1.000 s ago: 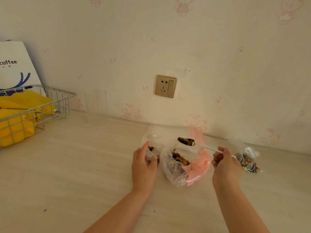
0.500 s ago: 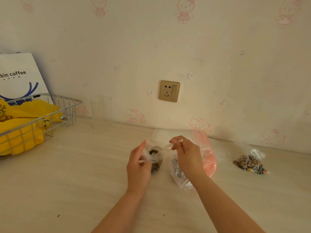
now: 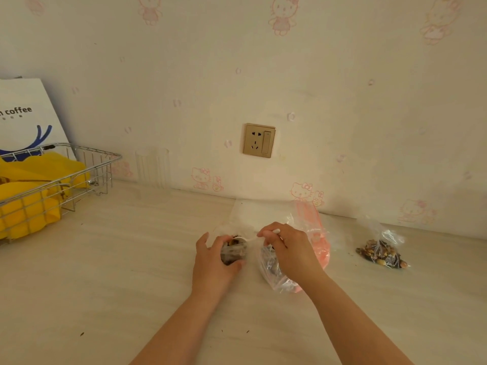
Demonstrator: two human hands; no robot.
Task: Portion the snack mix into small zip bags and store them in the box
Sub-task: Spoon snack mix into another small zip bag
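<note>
Near the middle of the pale wooden table (image 3: 110, 272), the left hand (image 3: 213, 262) curls around a small zip bag (image 3: 233, 252), thumb on one side and fingers on the other, holding its mouth up and open; dark snack mix shows inside it. Just to its right, the right hand (image 3: 287, 248) pinches the handle of a white plastic spoon (image 3: 253, 239) between thumb and fingertips, with the spoon's bowl tipped into the small bag's opening. Under and behind the right hand lies a large clear bag with pink print (image 3: 316, 246), slumped on the table and holding more of the snack mix (image 3: 271, 259), though most of that is hidden by the hand. Well apart to the right, close to the wall, a filled small bag (image 3: 380, 252) of nuts and seeds rests on the table, its top loosely gathered. Behind the hands, a whitish translucent container (image 3: 247, 212) stands against the wall; its exact shape is hard to tell. At the far left sits a wire basket (image 3: 79, 159) with yellow items (image 3: 31, 196) inside, and a white paper bag printed with "coffee" (image 3: 23, 111) leans on the wall behind it. Beside the basket stands a ribbed clear glass (image 3: 152, 167). A gold-coloured wall socket (image 3: 259, 140) is mounted on the patterned wallpaper above.
</note>
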